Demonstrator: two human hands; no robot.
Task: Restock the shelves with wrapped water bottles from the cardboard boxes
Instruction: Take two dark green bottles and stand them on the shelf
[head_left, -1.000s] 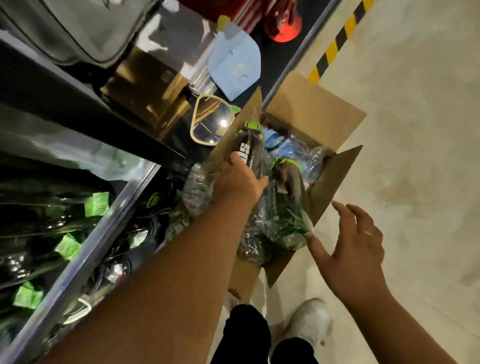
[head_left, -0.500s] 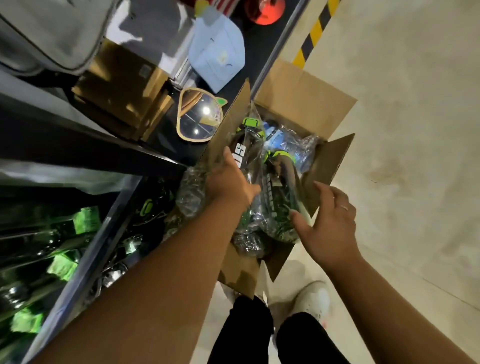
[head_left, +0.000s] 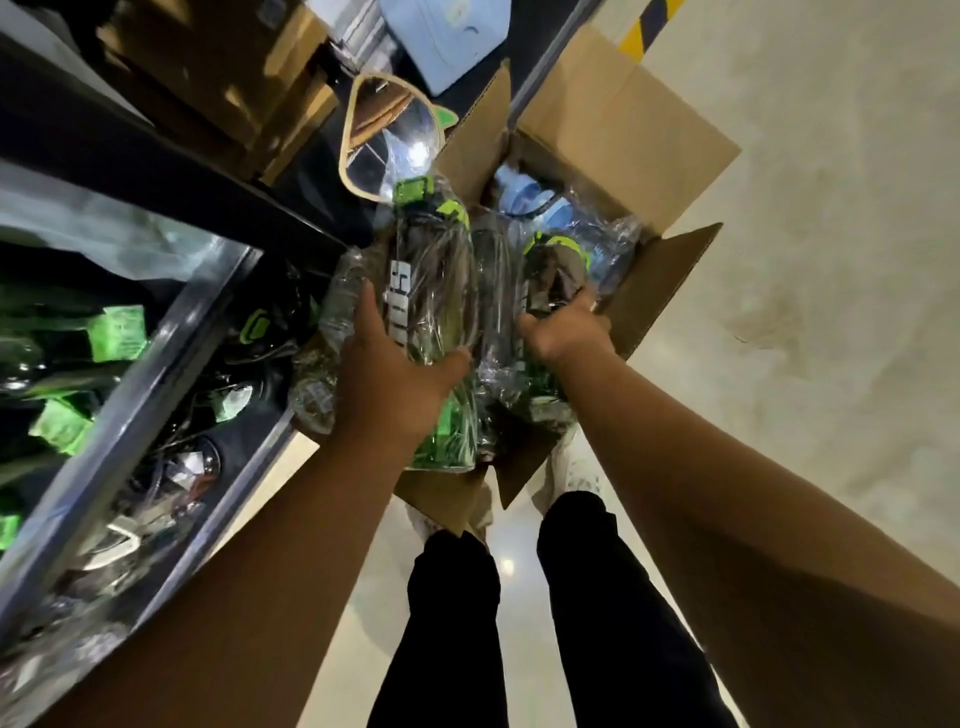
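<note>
L hand (head_left: 395, 379) curled round a bottle (head_left: 431, 280); R hand (head_left: 566, 332) grips 2nd bottle (head_left: 550, 270) just right of it, box (head_left: 623, 130) under both.

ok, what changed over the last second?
The right hand, open beside the cardboard box a second ago, moved in and now grips the right wrapped bottle. The left hand keeps its grip on the left wrapped bottle; the box is still open on the floor.
</note>
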